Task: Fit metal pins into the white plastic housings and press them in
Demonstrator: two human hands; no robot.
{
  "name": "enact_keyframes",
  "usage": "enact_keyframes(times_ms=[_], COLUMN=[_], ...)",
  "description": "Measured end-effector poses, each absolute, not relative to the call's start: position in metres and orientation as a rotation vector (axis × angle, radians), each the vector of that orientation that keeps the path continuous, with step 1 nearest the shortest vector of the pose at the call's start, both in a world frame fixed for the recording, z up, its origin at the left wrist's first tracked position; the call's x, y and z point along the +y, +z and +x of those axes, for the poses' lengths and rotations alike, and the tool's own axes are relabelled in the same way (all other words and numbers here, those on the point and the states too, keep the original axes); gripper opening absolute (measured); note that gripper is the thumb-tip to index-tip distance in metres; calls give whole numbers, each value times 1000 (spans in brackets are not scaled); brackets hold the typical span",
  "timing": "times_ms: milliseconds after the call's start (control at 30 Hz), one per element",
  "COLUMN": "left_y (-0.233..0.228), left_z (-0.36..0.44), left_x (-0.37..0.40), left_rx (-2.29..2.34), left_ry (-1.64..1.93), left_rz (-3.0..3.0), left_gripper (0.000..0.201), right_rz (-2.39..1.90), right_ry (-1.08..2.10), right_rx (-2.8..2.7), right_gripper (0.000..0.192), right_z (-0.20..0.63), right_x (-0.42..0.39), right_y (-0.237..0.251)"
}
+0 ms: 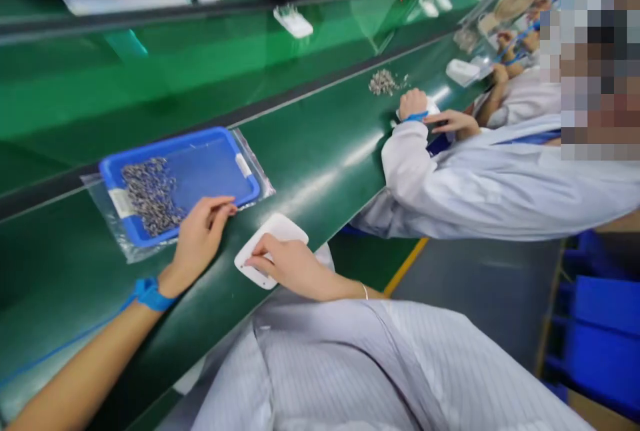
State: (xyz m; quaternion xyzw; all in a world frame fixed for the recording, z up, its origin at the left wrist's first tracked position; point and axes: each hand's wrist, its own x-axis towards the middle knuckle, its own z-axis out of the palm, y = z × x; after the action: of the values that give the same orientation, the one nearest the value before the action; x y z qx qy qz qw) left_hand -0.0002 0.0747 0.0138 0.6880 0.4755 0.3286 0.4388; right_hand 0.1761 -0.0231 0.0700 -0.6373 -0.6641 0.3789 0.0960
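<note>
My left hand [203,234], with a blue wrist strap [153,294], is over the near edge of a blue plastic tray [213,168]. Its thumb and fingertips are pinched together; whatever lies between them is too small to make out. Small grey metal pieces [153,198] are heaped in the tray's left part. A flat white plastic housing [284,226] with rounded corners and small holes lies at the bench's near edge. Over it, my right hand [287,261] has curled fingers, thumb and fingertips together near the housing's left side. Anything in that pinch is hidden.
Beneath the tray is a clear plastic bag [255,164] on the green bench [310,144]. Co-workers sit to the right, one sleeve [450,184] close by. Beyond are a small parts pile [384,82] and a white housing [295,22] on the green belt [200,71]. Blue bins [605,344] stand at lower right.
</note>
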Motion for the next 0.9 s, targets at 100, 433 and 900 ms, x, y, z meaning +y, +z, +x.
enact_keyframes(times_ms=[100,433,900], left_y=[22,40,45], left_z=[-4,-27,-25], left_x=[71,121,88], left_rx=[1147,1129,1022], left_ry=[894,932,793], left_rz=[1648,1981,2256], left_gripper=[36,25,30], right_rz=[-2015,-1907,-2025], right_ry=[1031,806,671], right_rx=[-1984,-2009,-2330], right_gripper=[40,26,22], right_z=[167,189,181], right_x=[-27,-21,-28], right_y=[75,82,78])
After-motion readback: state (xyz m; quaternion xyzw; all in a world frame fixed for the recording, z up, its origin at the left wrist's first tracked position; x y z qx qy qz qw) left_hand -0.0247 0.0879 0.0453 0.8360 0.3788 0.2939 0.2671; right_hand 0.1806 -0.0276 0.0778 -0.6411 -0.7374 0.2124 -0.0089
